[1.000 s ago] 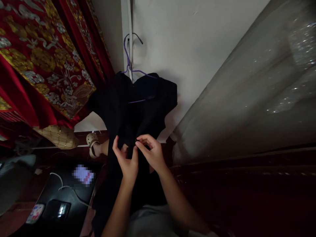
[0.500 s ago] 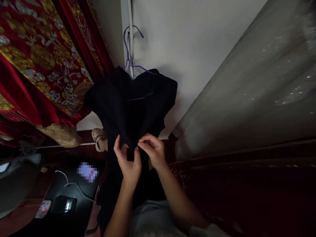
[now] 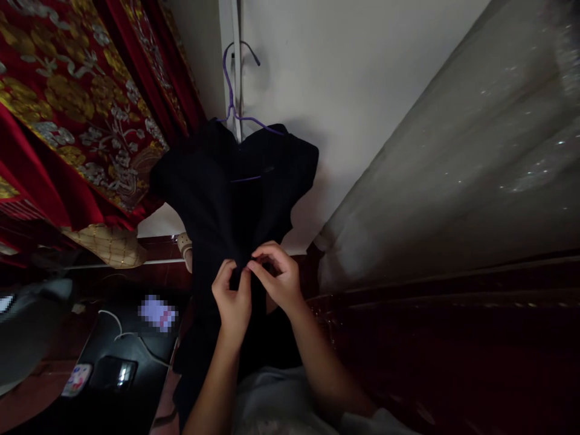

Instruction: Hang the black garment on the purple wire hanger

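A black garment (image 3: 226,193) hangs on a purple wire hanger (image 3: 233,103) against the white wall. My left hand (image 3: 231,296) and my right hand (image 3: 276,278) meet at the garment's front, near its middle. Both pinch the dark cloth between thumb and fingers, fingertips close together. What lies between the fingertips is too dark to make out beyond the fabric.
Red and gold embroidered cloth (image 3: 77,103) hangs at the left. A sheer grey curtain (image 3: 453,169) fills the right. Below left stands a dark surface with a phone (image 3: 113,374), a white cable (image 3: 122,335) and a small card. A pale sandal (image 3: 185,244) lies on the floor.
My left fingers, spread open before, have curled in and closed on the cloth beside my right hand. The view shifted slightly.
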`<act>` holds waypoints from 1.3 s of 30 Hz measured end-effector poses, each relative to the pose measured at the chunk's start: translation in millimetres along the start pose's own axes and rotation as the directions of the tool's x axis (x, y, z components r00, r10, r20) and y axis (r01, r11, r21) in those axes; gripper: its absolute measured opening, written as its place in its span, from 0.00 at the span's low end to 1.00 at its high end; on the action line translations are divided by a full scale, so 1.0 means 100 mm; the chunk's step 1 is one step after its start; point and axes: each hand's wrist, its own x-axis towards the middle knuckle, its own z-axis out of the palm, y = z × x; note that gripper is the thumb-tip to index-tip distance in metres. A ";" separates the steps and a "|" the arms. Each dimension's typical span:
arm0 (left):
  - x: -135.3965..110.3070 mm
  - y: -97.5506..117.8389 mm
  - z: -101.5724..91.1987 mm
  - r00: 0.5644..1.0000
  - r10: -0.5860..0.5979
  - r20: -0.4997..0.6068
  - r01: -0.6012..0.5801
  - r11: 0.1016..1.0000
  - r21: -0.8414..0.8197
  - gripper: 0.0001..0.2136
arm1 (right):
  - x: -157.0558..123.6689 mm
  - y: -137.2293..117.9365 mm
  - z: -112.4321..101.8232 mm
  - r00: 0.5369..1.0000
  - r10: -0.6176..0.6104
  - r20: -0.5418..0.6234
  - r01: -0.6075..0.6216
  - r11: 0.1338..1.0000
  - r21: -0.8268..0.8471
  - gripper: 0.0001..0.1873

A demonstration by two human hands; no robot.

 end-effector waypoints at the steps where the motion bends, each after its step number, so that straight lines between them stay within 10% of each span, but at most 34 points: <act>1: 0.00 -0.01 0.00 1.000 -0.004 0.009 0.004 1.000 -0.008 0.06 | 0.00 0.00 -0.01 1.000 -0.028 0.005 0.028 0.999 -0.020 0.08; 12: -0.03 0.03 0.06 0.976 -0.214 0.052 0.219 0.962 -0.164 0.06 | 0.07 -0.06 -0.15 0.993 -0.048 0.107 0.057 0.995 -0.084 0.06; 23: 0.05 -0.13 -0.09 0.996 -0.063 0.064 0.057 0.994 0.093 0.11 | 0.00 0.12 0.03 0.994 0.059 0.091 -0.046 0.989 -0.143 0.05; 29: 0.01 -0.14 -0.03 0.994 0.076 0.082 -0.088 0.984 0.152 0.09 | 0.22 0.17 -0.03 0.992 -0.116 0.044 0.123 0.956 -0.268 0.06; 34: -0.08 -0.12 0.04 0.998 -0.030 0.054 0.024 0.994 0.108 0.11 | 0.60 0.08 -0.13 0.991 -0.106 0.085 0.122 0.970 -0.212 0.08; 39: -0.09 -0.07 0.05 0.996 -0.073 0.053 0.074 0.997 -0.009 0.11 | 0.27 -0.05 -0.14 0.998 0.032 0.060 -0.025 0.993 -0.118 0.07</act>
